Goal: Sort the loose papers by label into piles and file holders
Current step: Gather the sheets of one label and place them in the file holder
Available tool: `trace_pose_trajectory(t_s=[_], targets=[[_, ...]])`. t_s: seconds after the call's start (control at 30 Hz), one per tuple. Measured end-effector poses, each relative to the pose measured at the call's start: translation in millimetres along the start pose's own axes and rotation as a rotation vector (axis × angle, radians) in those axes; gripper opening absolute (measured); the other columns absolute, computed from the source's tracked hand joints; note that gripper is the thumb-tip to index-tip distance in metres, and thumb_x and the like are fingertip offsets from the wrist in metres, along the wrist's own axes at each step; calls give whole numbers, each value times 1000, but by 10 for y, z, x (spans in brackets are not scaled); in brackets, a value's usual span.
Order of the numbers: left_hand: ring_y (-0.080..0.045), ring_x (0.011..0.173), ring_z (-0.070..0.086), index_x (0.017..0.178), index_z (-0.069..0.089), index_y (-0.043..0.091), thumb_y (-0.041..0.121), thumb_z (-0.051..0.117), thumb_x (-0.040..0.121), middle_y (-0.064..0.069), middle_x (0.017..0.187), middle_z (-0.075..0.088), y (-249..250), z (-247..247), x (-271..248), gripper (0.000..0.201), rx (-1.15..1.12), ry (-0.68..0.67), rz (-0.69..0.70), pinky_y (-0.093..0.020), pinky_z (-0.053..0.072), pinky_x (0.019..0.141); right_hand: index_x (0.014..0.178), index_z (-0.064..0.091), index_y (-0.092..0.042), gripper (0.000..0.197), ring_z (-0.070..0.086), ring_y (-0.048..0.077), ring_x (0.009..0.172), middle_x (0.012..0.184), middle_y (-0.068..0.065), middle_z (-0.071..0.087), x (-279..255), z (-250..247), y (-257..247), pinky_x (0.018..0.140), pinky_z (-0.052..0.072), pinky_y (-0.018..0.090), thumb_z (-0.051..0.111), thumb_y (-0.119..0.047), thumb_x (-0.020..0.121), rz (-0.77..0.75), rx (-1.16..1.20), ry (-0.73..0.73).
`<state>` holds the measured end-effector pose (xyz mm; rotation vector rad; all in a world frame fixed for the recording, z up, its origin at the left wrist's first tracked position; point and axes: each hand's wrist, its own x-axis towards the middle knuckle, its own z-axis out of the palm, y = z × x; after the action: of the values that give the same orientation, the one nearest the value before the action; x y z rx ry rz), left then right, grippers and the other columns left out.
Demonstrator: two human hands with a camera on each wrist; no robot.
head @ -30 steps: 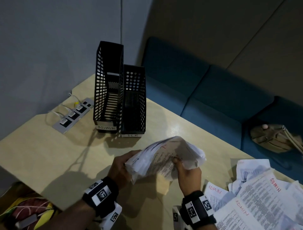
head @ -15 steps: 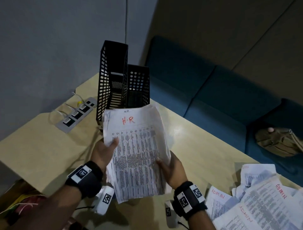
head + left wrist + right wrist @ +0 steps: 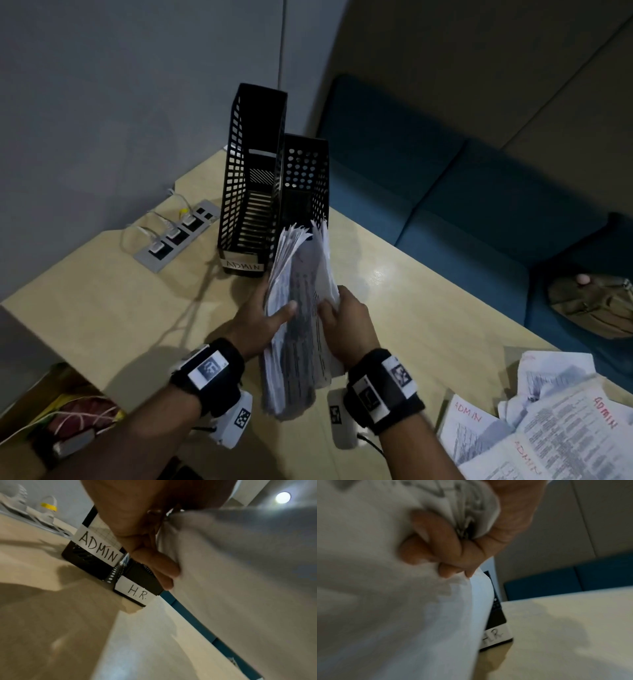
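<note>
Both hands hold a thick stack of printed papers [image 3: 301,308], bent into a trough, its far end at the open front of the black H.R. file holder [image 3: 306,174]. My left hand [image 3: 263,315] grips the stack's left side, thumb on top. My right hand [image 3: 346,315] grips the right side. The taller ADMIN file holder [image 3: 251,164] stands just left of the other. The left wrist view shows the ADMIN label [image 3: 98,547], the H.R. label [image 3: 135,591] and my fingers [image 3: 154,561] under the papers [image 3: 240,574]. In the right wrist view my fingers [image 3: 436,545] are curled round the paper [image 3: 385,601].
A loose pile of papers marked ADMIN [image 3: 548,428] lies at the table's right front. A grey power strip [image 3: 178,234] with plugs sits left of the holders. Behind the wooden table [image 3: 428,308] runs a blue sofa [image 3: 479,188] with a tan bag [image 3: 596,305].
The stack, held flat with its H.R. mark facing up half a second ago, is now bent lengthwise and has moved forward toward the H.R. holder.
</note>
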<state>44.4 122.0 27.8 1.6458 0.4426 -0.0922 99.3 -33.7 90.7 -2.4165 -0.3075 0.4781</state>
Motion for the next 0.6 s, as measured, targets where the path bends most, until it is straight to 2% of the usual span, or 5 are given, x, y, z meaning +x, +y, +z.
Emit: trace_pose_trajectory(t_s=[0.2,0.33,0.4,0.53,0.6], targets=[[16,126,38,150,12,34,15,61,91,22,143,38,63,17,-44,79,-59,-105,75,-15,37,103,113,54,-12,24,59,30,92,107,11,65,197,-13,-105,66,35,26,47,-26,95,4,56,35],[-7,130,44,150,14,34,0,54,89,10,145,43,39,-2,-51,81,24,4,33,-36,39,109,110,55,-13,21,56,24,89,101,5,62,205,23,-75,69,37,26,48,-26,95,25,157,45],[-11,120,51,146,28,23,-5,51,88,9,133,52,94,-18,-54,69,-24,110,-2,-34,41,104,109,53,-13,18,56,23,87,97,2,60,174,15,-40,66,38,27,47,-24,96,25,198,69],[-10,101,59,113,48,39,10,59,85,15,106,61,237,-87,-68,42,-201,154,-11,-31,46,88,110,48,-10,17,56,24,79,86,-1,57,68,-32,-44,64,46,35,48,-19,96,-87,207,98],[-19,101,60,102,57,32,26,66,72,7,102,63,297,-126,-17,32,-325,196,-42,-34,47,87,111,47,-8,17,56,24,78,85,-3,58,77,-87,-76,67,48,37,49,-15,96,-137,204,111]])
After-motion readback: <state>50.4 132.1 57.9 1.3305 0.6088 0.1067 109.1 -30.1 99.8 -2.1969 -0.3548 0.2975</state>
